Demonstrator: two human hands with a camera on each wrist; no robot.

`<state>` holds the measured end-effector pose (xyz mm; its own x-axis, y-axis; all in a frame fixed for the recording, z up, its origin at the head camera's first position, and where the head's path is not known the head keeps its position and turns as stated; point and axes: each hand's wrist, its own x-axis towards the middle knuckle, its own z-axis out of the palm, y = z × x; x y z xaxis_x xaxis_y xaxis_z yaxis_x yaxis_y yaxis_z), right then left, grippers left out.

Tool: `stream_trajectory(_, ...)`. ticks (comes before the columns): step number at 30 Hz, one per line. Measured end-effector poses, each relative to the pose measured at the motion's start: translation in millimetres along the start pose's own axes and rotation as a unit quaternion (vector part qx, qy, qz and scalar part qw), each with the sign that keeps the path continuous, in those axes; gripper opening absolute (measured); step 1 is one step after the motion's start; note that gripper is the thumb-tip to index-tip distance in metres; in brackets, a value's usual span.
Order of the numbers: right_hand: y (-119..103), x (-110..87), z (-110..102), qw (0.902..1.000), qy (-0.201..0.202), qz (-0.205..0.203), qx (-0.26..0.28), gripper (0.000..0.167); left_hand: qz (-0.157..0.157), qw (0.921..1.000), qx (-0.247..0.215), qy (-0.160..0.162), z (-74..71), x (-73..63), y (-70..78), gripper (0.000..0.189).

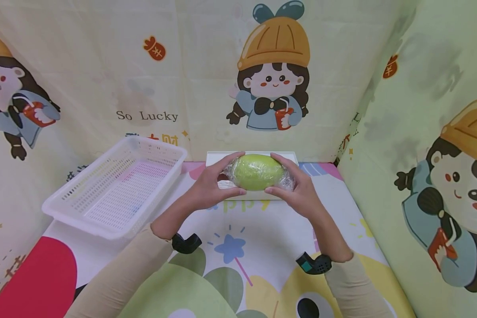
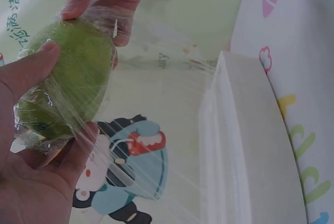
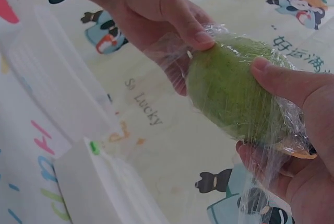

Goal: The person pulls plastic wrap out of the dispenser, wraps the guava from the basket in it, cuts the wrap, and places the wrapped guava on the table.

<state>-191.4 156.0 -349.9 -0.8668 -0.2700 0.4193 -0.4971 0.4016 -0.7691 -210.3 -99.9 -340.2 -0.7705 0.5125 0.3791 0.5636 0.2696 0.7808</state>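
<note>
Between both hands a green mango (image 1: 258,172) is held lengthwise, wrapped in clear cling film (image 1: 287,180) that bunches at its two ends. My left hand (image 1: 212,183) grips the left end, thumb below and fingers above. On the opposite end my right hand (image 1: 300,192) grips it the same way. A long white box (image 1: 254,195) lies behind and below the mango, partly hidden by it. In the left wrist view, a stretched sheet of film (image 2: 156,41) runs from the mango (image 2: 78,72) towards the white box (image 2: 255,145).
A white perforated plastic basket (image 1: 115,194) stands on the left of the table. The tabletop (image 1: 270,229) bears a printed cartoon cover. Printed cloth walls (image 1: 206,79) rise close behind the box and along both sides.
</note>
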Motion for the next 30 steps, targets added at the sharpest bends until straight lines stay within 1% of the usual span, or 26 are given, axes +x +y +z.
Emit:
stream_trajectory(8,-4.6,0.1,-2.5,0.9999,0.008,-0.013,0.001,0.079,0.01,0.9997,0.018,0.008,-4.1,0.4,9.0,0.086)
stream_trajectory(11,-7.5,0.9,-3.6,0.9997,0.013,-0.02,0.003,0.079,0.016,0.9997,0.019,0.01,-5.3,0.4,11.9,0.086)
stream_trajectory(18,-12.9,2.1,-5.7,0.9993,0.017,-0.034,0.003,0.079,0.019,0.9996,0.019,0.009,-7.3,-0.2,18.7,0.086)
stream_trajectory(30,-21.8,1.4,-9.1,0.9991,0.017,-0.036,0.018,0.078,0.032,0.9993,0.011,0.017,-10.3,-2.5,27.2,0.086)
